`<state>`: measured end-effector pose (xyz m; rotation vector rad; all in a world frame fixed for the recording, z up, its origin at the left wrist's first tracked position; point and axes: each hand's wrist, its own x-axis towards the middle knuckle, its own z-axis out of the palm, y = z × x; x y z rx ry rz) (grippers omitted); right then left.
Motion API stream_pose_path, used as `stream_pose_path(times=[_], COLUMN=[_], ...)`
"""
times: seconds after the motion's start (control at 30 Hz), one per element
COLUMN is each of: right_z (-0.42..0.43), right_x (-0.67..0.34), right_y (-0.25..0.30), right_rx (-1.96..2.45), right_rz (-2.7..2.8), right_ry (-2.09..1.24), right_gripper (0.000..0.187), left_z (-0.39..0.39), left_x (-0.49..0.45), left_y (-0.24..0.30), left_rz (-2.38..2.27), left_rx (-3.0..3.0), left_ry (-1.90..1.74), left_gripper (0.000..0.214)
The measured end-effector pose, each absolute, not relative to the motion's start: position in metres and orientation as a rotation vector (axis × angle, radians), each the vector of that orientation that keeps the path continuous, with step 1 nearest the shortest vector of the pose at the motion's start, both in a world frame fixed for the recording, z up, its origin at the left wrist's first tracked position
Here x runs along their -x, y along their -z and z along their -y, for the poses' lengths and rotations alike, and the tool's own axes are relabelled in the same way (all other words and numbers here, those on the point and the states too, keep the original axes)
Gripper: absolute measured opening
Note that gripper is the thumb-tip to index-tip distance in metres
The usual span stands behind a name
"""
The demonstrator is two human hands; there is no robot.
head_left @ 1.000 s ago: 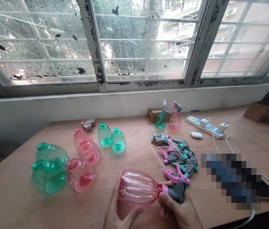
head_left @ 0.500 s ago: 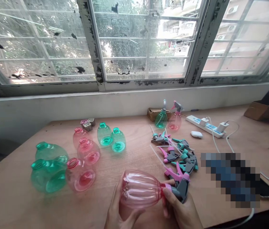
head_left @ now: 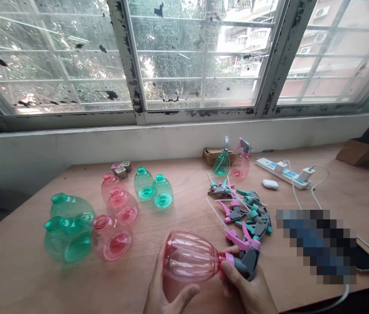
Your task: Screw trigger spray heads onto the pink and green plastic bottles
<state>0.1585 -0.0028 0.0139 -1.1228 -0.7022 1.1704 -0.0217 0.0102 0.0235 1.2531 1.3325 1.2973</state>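
Observation:
A pink ribbed plastic bottle (head_left: 189,257) lies sideways just above the wooden table (head_left: 184,205), its base pointing left. My left hand (head_left: 164,292) cups the bottle's body from below. My right hand (head_left: 248,290) is closed round the grey and pink spray head (head_left: 245,261) fitted at the bottle's neck. A heap of loose spray heads (head_left: 243,209) in pink and teal lies just beyond my right hand.
Several uncapped pink bottles (head_left: 115,226) and green bottles (head_left: 68,231) stand at the left, two small green ones (head_left: 153,187) further back. Two finished spray bottles (head_left: 233,161) stand by a brown box. A power strip (head_left: 284,172), cables and a white case lie at the right.
The bottle has tipped slightly, its base turning a little more towards me. My right hand has shifted its grip on the spray head.

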Motion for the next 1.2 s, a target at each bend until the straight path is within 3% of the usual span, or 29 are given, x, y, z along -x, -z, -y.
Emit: stream_pose_path(times=[0.33, 0.5, 0.8, 1.0, 1.2], right_z=[0.0031, 0.0031, 0.0017, 0.0027, 0.0015], right_x=[-0.1579, -0.1575, -0.1579, -0.1568, -0.1592], right_y=[-0.0175, -0.0157, -0.0165, -0.0147, -0.0110], right_rx=[1.105, 1.118, 1.126, 1.144, 1.155], right_rz=[0.716, 0.706, 0.660, 0.663, 0.643], right_ry=[-1.153, -1.167, -1.135, -1.110, -1.067], right_gripper=[0.039, 0.039, 0.038, 0.041, 0.040], left_z=[-0.0093, -0.0089, -0.0096, -0.0089, -0.0101], left_x=[0.0212, 0.0217, 0.0251, 0.0252, 0.0221], left_y=[-0.0237, -0.0264, -0.0249, -0.0264, -0.0232], left_rz=[-1.375, -1.300, -1.380, -1.253, -1.320], left_rx=[-1.301, -1.241, -1.336, -1.247, -1.276], left_ry=[-1.286, -1.259, -1.241, -1.244, -1.243], left_gripper=[0.071, 0.092, 0.076, 0.097, 0.078])
